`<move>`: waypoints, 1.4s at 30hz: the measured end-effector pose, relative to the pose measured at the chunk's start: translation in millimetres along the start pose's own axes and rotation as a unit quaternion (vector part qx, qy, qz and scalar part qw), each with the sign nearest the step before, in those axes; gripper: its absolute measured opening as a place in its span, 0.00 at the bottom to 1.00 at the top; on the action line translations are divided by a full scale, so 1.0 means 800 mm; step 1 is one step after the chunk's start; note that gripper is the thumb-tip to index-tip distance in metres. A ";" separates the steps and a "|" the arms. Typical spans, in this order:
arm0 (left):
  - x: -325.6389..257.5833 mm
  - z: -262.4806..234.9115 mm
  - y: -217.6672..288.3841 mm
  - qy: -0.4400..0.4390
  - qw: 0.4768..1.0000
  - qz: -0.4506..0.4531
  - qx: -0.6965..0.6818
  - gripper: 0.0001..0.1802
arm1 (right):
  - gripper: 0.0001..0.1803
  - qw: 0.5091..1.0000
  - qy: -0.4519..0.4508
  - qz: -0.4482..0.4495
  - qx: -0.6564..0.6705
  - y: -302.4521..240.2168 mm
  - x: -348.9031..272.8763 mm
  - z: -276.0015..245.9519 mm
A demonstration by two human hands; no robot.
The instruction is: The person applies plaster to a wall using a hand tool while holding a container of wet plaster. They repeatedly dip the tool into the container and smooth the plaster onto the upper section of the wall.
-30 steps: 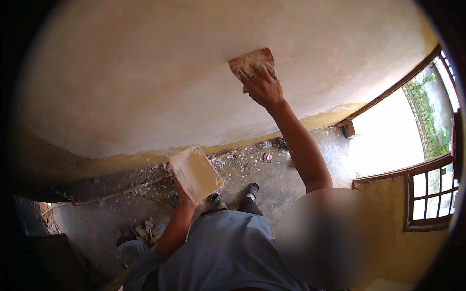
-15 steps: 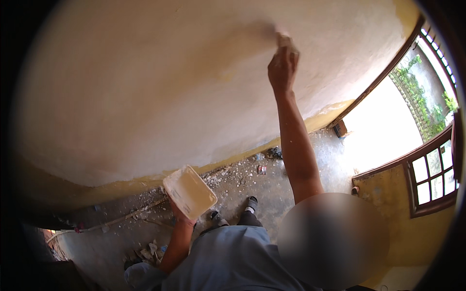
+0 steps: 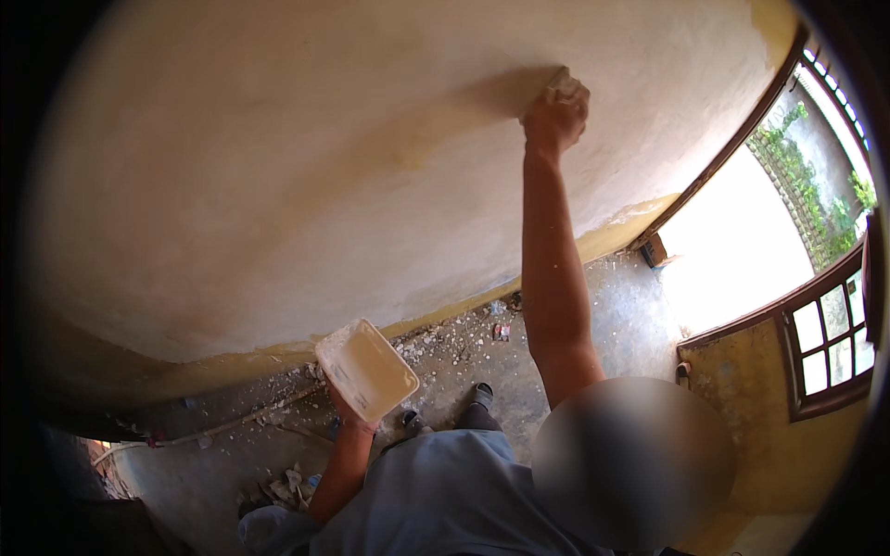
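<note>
My left hand (image 3: 350, 408) grips a pale rectangular tub (image 3: 383, 354) from below and behind, most of its fingers hidden by it. The tub is tilted, and whitish paste coats its inside. Up on the wall (image 3: 278, 167), my right hand (image 3: 559, 116) is closed around a small paste-smeared putty knife (image 3: 562, 80). Fingers cover much of that tool, and its working edge is hard to make out. The hand is close to the wall's surface, with its shadow falling to the left. Whitish coating spreads over the wall, yellowish patches showing through it.
White crumbs and debris (image 3: 436, 345) litter the floor along the wall's foot. A long thin pole (image 3: 232, 422) lies at the left. By the bright doorway (image 3: 732, 250) stands a small box (image 3: 654, 250). A framed window (image 3: 830, 334) is at the right. My feet (image 3: 480, 397) are below.
My right hand has moved slightly right and a little down along the wall, and its wrist has turned. The tub in my left hand has shifted only slightly.
</note>
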State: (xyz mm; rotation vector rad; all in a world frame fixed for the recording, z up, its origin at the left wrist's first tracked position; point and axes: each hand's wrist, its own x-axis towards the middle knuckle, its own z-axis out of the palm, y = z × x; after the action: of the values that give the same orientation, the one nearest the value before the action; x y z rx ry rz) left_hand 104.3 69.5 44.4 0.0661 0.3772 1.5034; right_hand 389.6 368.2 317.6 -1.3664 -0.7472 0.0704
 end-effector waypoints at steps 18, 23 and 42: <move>0.029 0.031 -0.058 0.014 0.999 0.029 -0.015 0.33 | 0.26 0.853 -0.126 -0.481 -0.158 0.205 -0.056 -0.003; 0.045 0.044 -0.077 0.033 0.998 0.048 0.018 0.32 | 0.20 0.980 -0.182 -0.078 0.004 0.235 -0.070 -0.064; 0.064 0.069 -0.106 -0.025 0.999 0.026 -0.009 0.33 | 0.20 0.858 -0.086 -0.506 -0.007 0.087 -0.035 -0.040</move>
State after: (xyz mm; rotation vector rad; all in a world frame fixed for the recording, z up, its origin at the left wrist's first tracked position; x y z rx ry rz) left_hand 202.4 123.4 62.7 0.1002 0.3238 1.5526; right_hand 409.8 344.5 242.4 -0.8383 -1.5386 -0.6553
